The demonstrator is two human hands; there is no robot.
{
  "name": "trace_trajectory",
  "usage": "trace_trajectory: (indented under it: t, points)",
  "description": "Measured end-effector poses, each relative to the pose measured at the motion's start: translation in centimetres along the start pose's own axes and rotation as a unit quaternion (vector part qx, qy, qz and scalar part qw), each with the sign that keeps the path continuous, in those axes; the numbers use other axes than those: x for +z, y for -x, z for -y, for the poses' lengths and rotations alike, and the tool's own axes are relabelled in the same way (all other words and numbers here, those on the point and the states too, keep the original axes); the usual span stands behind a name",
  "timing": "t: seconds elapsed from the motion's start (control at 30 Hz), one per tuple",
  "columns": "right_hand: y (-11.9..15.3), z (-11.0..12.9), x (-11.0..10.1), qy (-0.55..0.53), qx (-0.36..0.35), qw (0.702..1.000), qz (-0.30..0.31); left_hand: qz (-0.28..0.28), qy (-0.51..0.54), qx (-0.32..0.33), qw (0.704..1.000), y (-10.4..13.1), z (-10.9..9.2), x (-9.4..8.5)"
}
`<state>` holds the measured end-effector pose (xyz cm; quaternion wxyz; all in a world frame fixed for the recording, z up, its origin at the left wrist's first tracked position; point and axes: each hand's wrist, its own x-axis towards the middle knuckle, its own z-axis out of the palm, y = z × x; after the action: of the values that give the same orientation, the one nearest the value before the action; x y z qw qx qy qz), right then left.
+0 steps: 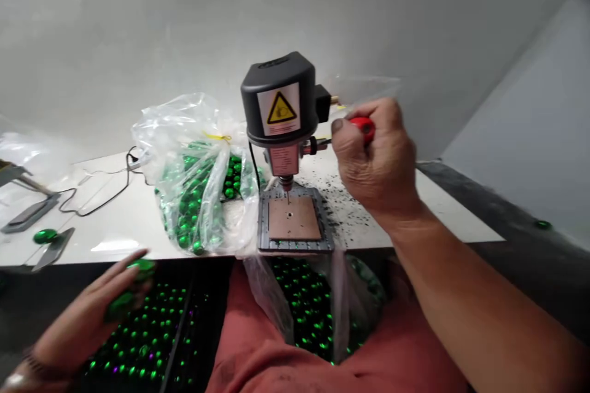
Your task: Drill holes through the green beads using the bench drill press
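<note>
My right hand (380, 159) is wrapped around the red knob (364, 128) of the feed lever on a small black drill press (280, 98). Below its chuck, a thin drill bit (288, 198) points down at a brown board (295, 221) with a small hole, lying on the grey slotted base (326, 236). At lower left, my left hand (99, 301), slightly blurred, holds shiny green balls; one green ball (144, 268) shows at the fingertips and another sits nearer the palm. Beneath that hand is a dark mass of many green balls (142, 338).
A clear plastic bag (184, 129) full of green balls stands left of the press. Dark shavings (354, 215) litter the white table (437, 209). A loose green ball (45, 236) and a black cable (108, 202) lie at left. Another bag of green balls (308, 307) hangs between my legs.
</note>
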<state>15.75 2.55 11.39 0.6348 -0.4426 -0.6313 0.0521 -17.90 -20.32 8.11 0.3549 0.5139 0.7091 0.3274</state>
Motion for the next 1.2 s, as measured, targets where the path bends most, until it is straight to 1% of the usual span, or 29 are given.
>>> trace_trajectory:
  t: [0.03,0.1,0.13,0.17,0.2,0.23,0.3,0.37,0.53,0.67,0.73,0.83,0.93,1.07,1.2]
  points:
    - [0.0,0.0,0.0,-0.006,0.000,1.000,0.002,0.007,0.060,-0.037,0.998,-2.2,-1.2,2.1]
    - [0.0,0.1,0.0,-0.012,-0.001,1.000,0.004,0.051,0.104,-0.048,0.992,-6.1,-3.8,6.8]
    - [0.0,0.1,-0.1,-0.013,-0.003,1.000,0.003,0.079,0.153,-0.067,0.983,-7.8,-4.9,9.1]
    - [0.0,0.1,-0.1,-0.013,-0.007,1.000,0.002,0.099,0.188,-0.069,0.975,-9.2,-5.8,11.2]
    - [0.0,0.1,-0.1,-0.014,-0.013,1.000,0.002,0.116,0.200,-0.068,0.971,-10.5,-6.4,12.9]
    - [0.0,0.1,-0.1,-0.015,-0.021,1.000,0.002,0.118,0.206,-0.072,0.969,-11.6,-6.9,14.3]
    - [0.0,0.1,-0.1,-0.024,-0.037,0.999,0.002,0.120,0.216,-0.066,0.967,-13.2,-7.2,16.0]
    - [0.1,0.0,-0.1,-0.033,-0.044,0.998,0.000,0.119,0.205,-0.059,0.970,-14.4,-7.3,16.7]
    - [0.1,0.0,0.0,-0.051,-0.034,0.998,-0.004,0.090,0.136,-0.030,0.986,-15.8,-8.2,17.4]
    - [0.2,0.0,-0.1,-0.071,-0.032,0.997,0.001,0.068,0.135,-0.017,0.988,-17.0,-8.8,18.1]
    - [0.2,0.0,-0.1,-0.079,-0.032,0.996,0.005,0.074,0.128,-0.019,0.989,-17.6,-8.7,18.5]
    - [0.2,-0.1,-0.1,-0.089,-0.027,0.996,0.004,0.101,0.099,-0.036,0.989,-18.4,-8.3,18.9]
    - [0.2,0.0,-0.1,-0.092,-0.021,0.996,0.002,0.107,0.086,-0.035,0.990,-18.7,-8.0,19.3]
    - [0.3,0.1,-0.1,-0.095,-0.018,0.995,-0.001,0.096,0.064,-0.030,0.993,-18.8,-8.1,19.7]
    - [0.3,0.3,-0.2,-0.070,-0.004,0.998,0.002,0.093,0.040,-0.030,0.994,-18.8,-8.1,20.1]
